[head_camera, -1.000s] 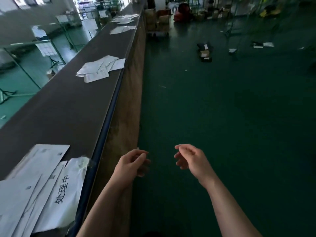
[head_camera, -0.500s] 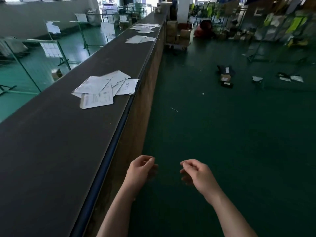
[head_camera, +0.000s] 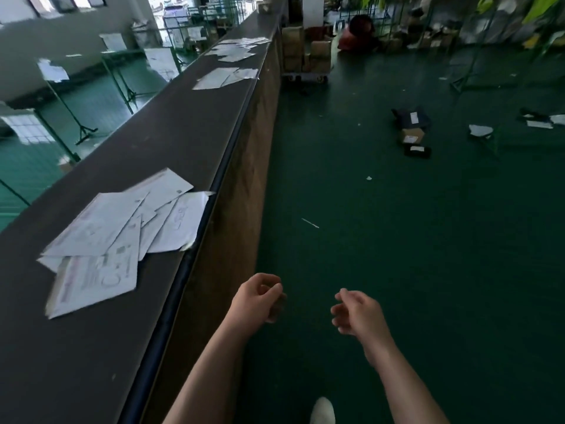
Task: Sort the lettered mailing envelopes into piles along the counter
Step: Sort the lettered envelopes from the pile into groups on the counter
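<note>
hanging loosely curled, left hand [head_camera: 258, 298] and right hand [head_camera: 356, 313] grip nothing, envelope pile [head_camera: 122, 237] on counter [head_camera: 91, 347] beside them

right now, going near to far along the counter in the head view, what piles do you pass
nearest envelope pile → second envelope pile → farthest envelope pile, all lying on the dark counter

Three piles of envelopes lie along one counter [head_camera: 171, 139]: a near pile [head_camera: 122, 237], a middle pile [head_camera: 224, 78] and a far pile [head_camera: 238, 48]. The sheets within each overlap too much to count exactly. Two bare hands show, the left hand [head_camera: 255, 299] and the right hand [head_camera: 357, 312], along with one white shoe tip [head_camera: 322, 410] and three small parcels [head_camera: 412, 133] grouped on the floor.
</note>
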